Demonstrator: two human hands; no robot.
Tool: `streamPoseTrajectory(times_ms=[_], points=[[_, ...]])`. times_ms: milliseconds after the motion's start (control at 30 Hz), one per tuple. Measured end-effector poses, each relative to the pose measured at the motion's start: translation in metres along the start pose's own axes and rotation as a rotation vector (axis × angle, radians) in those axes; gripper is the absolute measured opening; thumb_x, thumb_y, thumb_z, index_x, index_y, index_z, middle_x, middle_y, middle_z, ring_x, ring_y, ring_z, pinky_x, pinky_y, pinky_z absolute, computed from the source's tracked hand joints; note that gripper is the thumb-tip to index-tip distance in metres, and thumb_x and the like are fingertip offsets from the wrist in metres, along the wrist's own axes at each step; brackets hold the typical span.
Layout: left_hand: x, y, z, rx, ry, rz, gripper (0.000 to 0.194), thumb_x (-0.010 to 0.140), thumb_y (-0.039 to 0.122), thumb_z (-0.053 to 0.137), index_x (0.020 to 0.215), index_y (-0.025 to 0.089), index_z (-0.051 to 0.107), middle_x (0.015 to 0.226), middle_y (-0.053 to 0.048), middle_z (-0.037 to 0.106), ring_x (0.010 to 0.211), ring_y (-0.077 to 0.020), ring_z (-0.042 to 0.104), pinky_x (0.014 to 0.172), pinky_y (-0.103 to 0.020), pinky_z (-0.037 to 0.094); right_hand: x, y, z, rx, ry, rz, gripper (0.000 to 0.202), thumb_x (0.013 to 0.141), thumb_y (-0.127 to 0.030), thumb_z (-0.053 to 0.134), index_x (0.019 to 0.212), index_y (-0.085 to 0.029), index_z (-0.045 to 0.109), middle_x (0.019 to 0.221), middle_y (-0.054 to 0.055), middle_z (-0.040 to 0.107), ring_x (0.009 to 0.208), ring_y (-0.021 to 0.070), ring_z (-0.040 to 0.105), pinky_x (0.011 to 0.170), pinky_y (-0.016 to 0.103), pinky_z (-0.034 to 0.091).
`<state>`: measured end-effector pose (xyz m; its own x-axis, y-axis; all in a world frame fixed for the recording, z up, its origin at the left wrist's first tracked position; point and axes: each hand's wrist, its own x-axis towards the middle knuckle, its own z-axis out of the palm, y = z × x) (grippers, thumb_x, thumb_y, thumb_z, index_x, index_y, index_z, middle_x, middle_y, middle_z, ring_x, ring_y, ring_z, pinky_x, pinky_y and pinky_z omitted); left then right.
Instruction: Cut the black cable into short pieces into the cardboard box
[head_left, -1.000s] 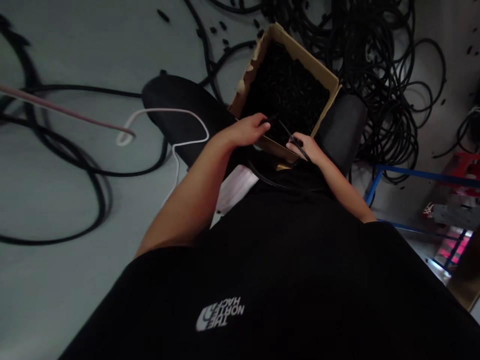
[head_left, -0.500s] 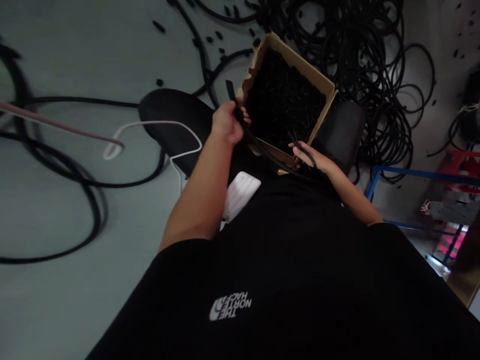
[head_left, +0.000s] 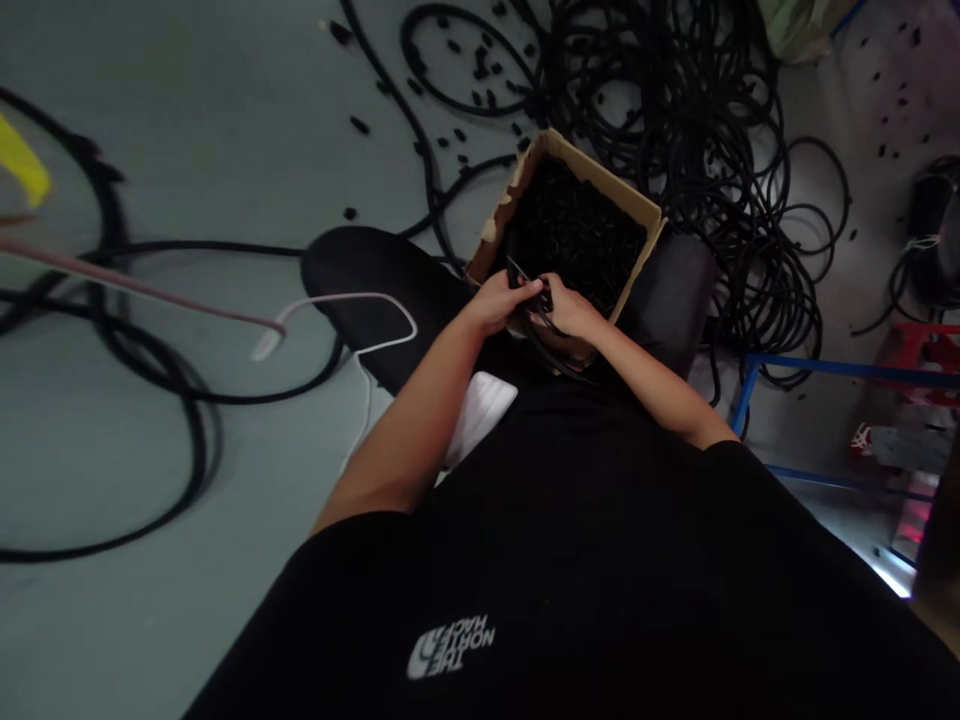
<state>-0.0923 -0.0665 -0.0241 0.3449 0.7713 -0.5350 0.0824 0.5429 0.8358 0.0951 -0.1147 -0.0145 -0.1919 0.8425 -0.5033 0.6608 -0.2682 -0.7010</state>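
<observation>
My left hand [head_left: 501,302] is closed on a black tube [head_left: 546,345], whose end stands up past the thumb at the near edge of a cardboard box. Touching or nearly touching it, my right hand [head_left: 562,305] is closed round dark scissors [head_left: 551,322]; their blades point toward the tube end, though the contact is too dark to make out. The cardboard box [head_left: 611,190] sits between my legs and holds a heap of short black pieces [head_left: 577,225]. Below my hands the rest of the tube curves toward my lap.
Tangled black tubing [head_left: 720,150] covers the floor beyond the box, with short pieces scattered around. A long black hose [head_left: 199,440] loops at the left. A white cable [head_left: 367,297] crosses my left leg. A blue frame [head_left: 847,368] stands at the right.
My hands have come together over the box's near edge. The left moved right and down with the tube, while the right moved left with the scissors. The camera view has shifted slightly.
</observation>
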Motion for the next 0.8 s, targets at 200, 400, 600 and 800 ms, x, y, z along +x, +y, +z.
streamPoseTrajectory(times_ms=[200, 400, 600, 800], points=[[0.004, -0.002, 0.003, -0.003, 0.125, 0.062, 0.080, 0.071, 0.077, 0.114, 0.096, 0.028, 0.057, 0.094, -0.006, 0.081, 0.098, -0.0268, 0.081, 0.093, -0.039, 0.069, -0.017, -0.005, -0.003, -0.003, 0.166, 0.094, 0.069, 0.109, -0.024, 0.087, 0.171, -0.013, 0.059, 0.175, 0.027, 0.077, 0.161, 0.0370, 0.078, 0.139, 0.052, 0.062], [0.012, -0.009, 0.017, -0.123, 0.206, -0.017, 0.081, 0.070, 0.058, 0.121, 0.096, 0.028, 0.051, 0.102, -0.006, 0.088, 0.099, -0.0243, 0.086, 0.090, -0.034, 0.070, -0.023, 0.000, -0.005, -0.143, 0.108, 0.140, 0.044, 0.120, -0.025, 0.078, 0.163, -0.016, 0.073, 0.169, 0.025, 0.084, 0.160, 0.0427, 0.082, 0.142, 0.060, 0.060], [0.012, -0.003, 0.025, -0.195, 0.131, -0.095, 0.066, 0.103, 0.065, 0.108, 0.109, 0.027, 0.053, 0.100, -0.003, 0.084, 0.092, -0.0218, 0.088, 0.084, -0.033, 0.072, -0.023, 0.018, -0.022, -0.145, 0.074, 0.141, 0.040, 0.119, -0.028, 0.079, 0.158, -0.019, 0.080, 0.154, 0.018, 0.092, 0.146, 0.0406, 0.089, 0.133, 0.056, 0.067], [0.006, 0.009, 0.011, -0.335, 0.059, -0.240, 0.063, 0.123, 0.080, 0.081, 0.107, 0.028, 0.050, 0.071, 0.008, 0.062, 0.043, -0.0087, 0.047, 0.046, -0.019, 0.039, -0.035, 0.049, -0.054, -0.209, 0.238, 0.122, 0.042, 0.106, -0.032, 0.090, 0.146, -0.021, 0.079, 0.142, 0.015, 0.093, 0.144, 0.0408, 0.086, 0.138, 0.062, 0.061]])
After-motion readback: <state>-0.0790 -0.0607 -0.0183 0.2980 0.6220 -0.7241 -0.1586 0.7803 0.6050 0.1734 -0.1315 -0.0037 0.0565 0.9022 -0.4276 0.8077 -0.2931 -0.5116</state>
